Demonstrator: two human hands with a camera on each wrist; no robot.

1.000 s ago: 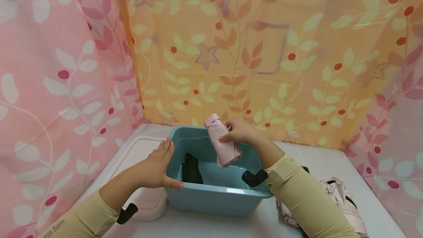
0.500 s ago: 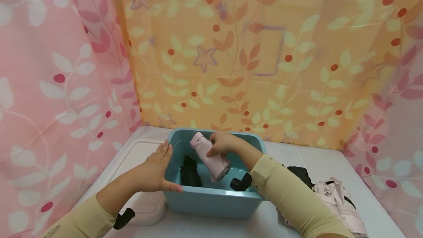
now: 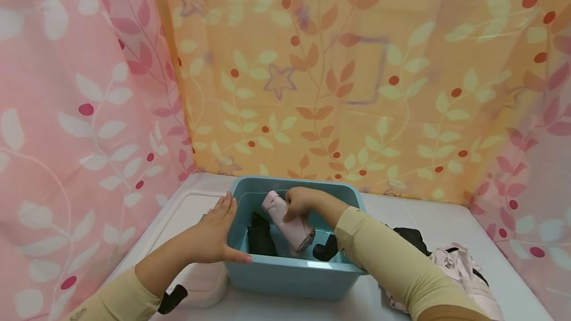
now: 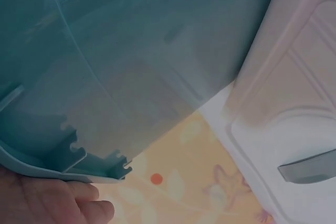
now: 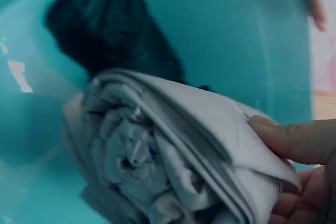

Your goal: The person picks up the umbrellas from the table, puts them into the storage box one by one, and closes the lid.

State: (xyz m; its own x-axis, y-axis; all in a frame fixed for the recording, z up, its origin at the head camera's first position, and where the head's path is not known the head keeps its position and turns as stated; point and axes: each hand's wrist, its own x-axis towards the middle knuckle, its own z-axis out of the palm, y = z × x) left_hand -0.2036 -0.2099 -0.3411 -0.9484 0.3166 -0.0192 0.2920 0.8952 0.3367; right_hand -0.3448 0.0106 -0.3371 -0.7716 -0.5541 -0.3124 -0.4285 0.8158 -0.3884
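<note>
A blue plastic bin [image 3: 294,279] stands on the white surface. My right hand [image 3: 303,202] reaches inside it, gripping a pale pink rolled-up cloth [image 3: 290,224] between thumb and fingers. In the right wrist view the spiral end of the cloth roll [image 5: 152,156] faces the camera, and the thumb [image 5: 299,137] presses on its side. A black rolled cloth [image 3: 260,237] lies in the left part of the bin, just left of the pink one. My left hand [image 3: 207,237] rests on the bin's left rim with fingers straight and thumb over the front edge.
Left of the bin lies a white lid [image 3: 202,284] with a grey latch [image 4: 310,169]. To the right, partly behind my right sleeve, sit a crumpled pink garment [image 3: 464,271] and a black cloth [image 3: 412,238]. Patterned curtains [image 3: 285,88] enclose the surface.
My right hand has lowered the pink rolled cloth from above the bin's rim down into it, beside the black one. My left hand has stayed at the left rim.
</note>
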